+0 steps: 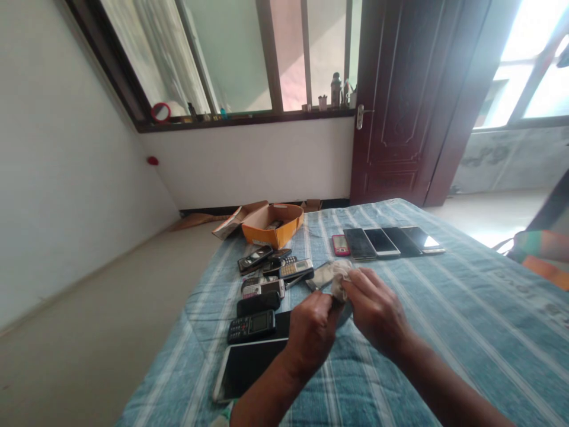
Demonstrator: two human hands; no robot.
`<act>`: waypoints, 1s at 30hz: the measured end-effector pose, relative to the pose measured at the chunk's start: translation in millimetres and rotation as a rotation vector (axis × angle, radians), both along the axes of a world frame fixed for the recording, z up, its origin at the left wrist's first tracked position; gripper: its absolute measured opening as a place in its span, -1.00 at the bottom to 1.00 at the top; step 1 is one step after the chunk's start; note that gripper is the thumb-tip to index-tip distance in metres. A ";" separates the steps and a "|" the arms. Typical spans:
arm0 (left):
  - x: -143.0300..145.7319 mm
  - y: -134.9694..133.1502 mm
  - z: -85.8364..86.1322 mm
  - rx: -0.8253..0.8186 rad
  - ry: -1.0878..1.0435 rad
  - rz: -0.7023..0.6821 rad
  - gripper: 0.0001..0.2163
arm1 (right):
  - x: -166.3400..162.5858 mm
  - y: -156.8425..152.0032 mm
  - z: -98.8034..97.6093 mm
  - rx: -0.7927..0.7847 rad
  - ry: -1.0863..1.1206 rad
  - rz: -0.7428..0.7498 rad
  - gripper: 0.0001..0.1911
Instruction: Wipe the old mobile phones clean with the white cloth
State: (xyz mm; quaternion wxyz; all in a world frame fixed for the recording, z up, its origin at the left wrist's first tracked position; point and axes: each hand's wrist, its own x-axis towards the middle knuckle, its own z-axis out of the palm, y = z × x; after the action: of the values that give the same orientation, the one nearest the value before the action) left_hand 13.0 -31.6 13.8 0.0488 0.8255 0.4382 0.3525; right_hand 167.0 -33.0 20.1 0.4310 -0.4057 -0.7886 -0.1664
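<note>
Our left hand [311,332] is clenched around a dark phone [345,317], mostly hidden between both hands. Our right hand [377,311] pinches a white cloth [341,280] at its fingertips. Keypad phones [253,325] lie left of the left hand on the striped tabletop [444,332].

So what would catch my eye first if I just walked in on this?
Probably the two hands over the blue striped tablecloth: the right hand pinches a whitish cloth over a phone, with the left hand curled close beside it. Next come the heap of old keypad phones to their left and the neat row of smartphones further back, near an orange box.
</note>
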 end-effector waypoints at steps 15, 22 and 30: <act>-2.5 0.9 -0.4 -0.098 0.003 0.047 -0.83 | 15.9 19.5 -10.8 -0.637 0.564 0.038 -0.76; -4.5 2.7 6.9 -0.133 0.015 0.104 -0.78 | 10.4 21.2 -22.9 -0.849 0.594 0.033 -0.80; -1.2 1.3 3.1 -0.202 -0.133 0.060 -0.82 | 8.7 21.6 -27.3 -0.698 0.503 -0.012 -0.81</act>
State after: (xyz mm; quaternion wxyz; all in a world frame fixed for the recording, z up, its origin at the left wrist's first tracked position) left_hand 11.7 -30.3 16.8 0.1504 0.7776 0.4917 0.3619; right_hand 175.7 -11.3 -7.2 0.4459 -0.5599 -0.6654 0.2120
